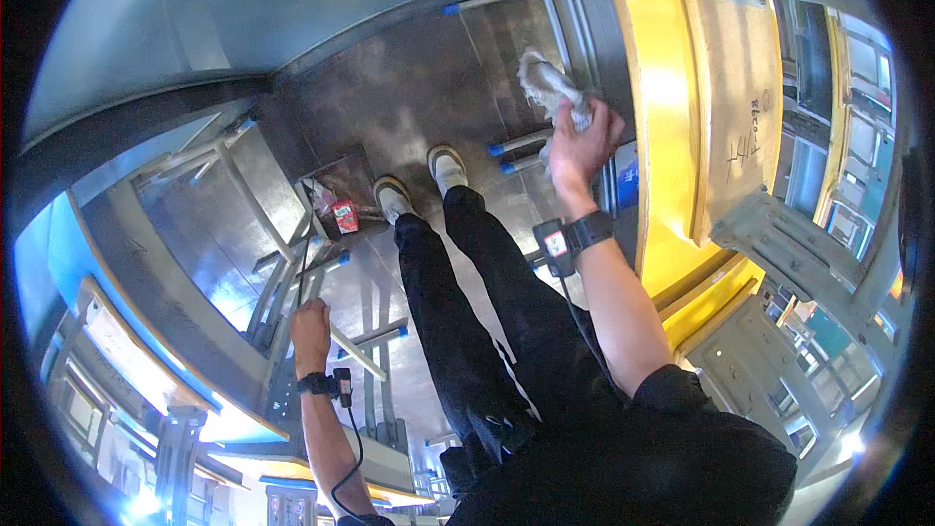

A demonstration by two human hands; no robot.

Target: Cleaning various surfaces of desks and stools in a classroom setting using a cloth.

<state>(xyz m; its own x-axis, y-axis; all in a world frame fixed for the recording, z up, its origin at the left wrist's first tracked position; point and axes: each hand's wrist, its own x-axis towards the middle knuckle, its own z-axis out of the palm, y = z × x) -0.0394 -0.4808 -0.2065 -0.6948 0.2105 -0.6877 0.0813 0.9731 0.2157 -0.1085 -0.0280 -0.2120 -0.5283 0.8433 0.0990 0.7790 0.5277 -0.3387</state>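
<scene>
My right hand (584, 146) grips a crumpled whitish cloth (544, 80), which hangs out past the fingers beside the dark side of a yellow-topped desk (661, 80). Lower left, my left hand (312, 329) is closed around a thin dark pole that runs to what looks like a dustpan (358, 168) on the floor. In the pan lie clear crumpled plastic and a small red packet (344, 217) bearing writing. Both wrists wear black straps with small cabled devices.
Dark floor tiles (409, 66) lie around my white shoes (447, 164). An upturned wooden seat (738, 102) rests on the yellow desk. Metal legs with blue end caps (518, 147) stick out near the right hand. At left stand a blue-edged desk (146, 292) and chair frames (252, 197); a wall (182, 14) is ahead.
</scene>
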